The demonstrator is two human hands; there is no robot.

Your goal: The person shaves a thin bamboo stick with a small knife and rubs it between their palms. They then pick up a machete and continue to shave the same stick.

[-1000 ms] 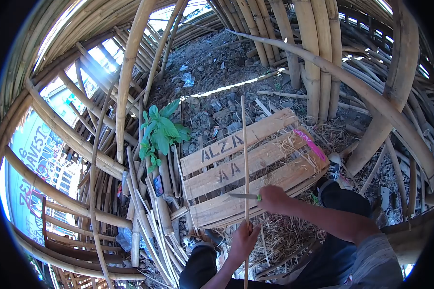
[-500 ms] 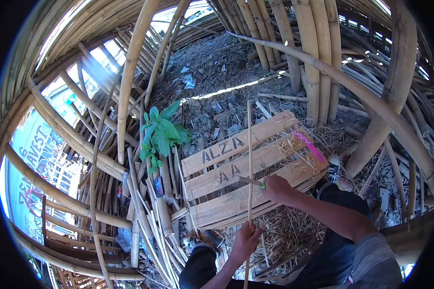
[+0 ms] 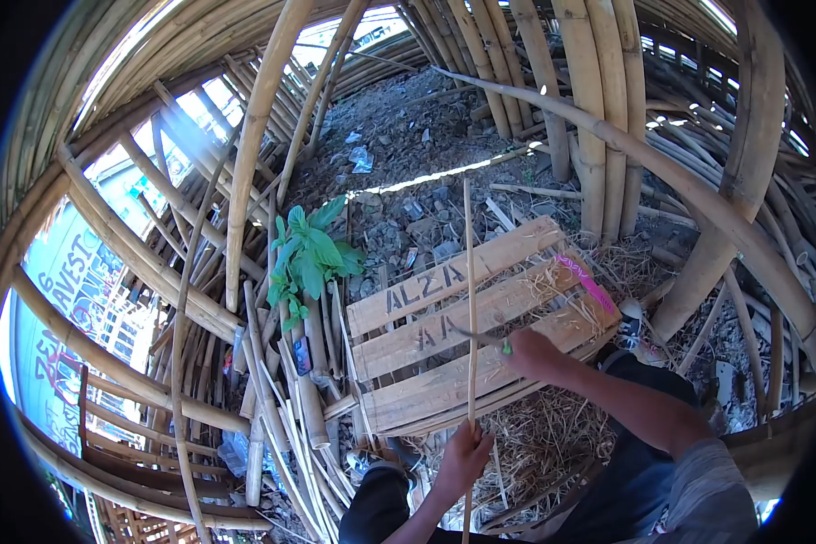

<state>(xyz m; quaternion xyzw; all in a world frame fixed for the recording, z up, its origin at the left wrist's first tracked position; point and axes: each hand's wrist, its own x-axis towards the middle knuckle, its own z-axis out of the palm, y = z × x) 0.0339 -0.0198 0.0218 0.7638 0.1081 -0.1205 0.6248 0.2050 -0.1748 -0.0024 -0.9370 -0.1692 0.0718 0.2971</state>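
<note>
My right hand [image 3: 532, 355] is closed on the green handle of a knife [image 3: 482, 338], whose blade crosses a thin bamboo strip [image 3: 471, 281]. The strip stands nearly upright in view, and my left hand [image 3: 465, 451] grips it lower down. Behind both hands lies a slatted wooden crate [image 3: 435, 354] with dark lettering, a pink strip [image 3: 597, 294] and shavings on its right end.
A leafy green plant [image 3: 310, 254] grows left of the crate. Split bamboo strips [image 3: 286, 453] lie at the lower left, with a phone-like object [image 3: 302, 354] beside them. Straw-like shavings [image 3: 544, 435] cover the ground below the crate. Thick bamboo poles [image 3: 598, 118] stand behind.
My right hand and the knife have shifted slightly right, and the blade is tilted differently against the strip. My left hand keeps its grip. The whole view has shifted a little.
</note>
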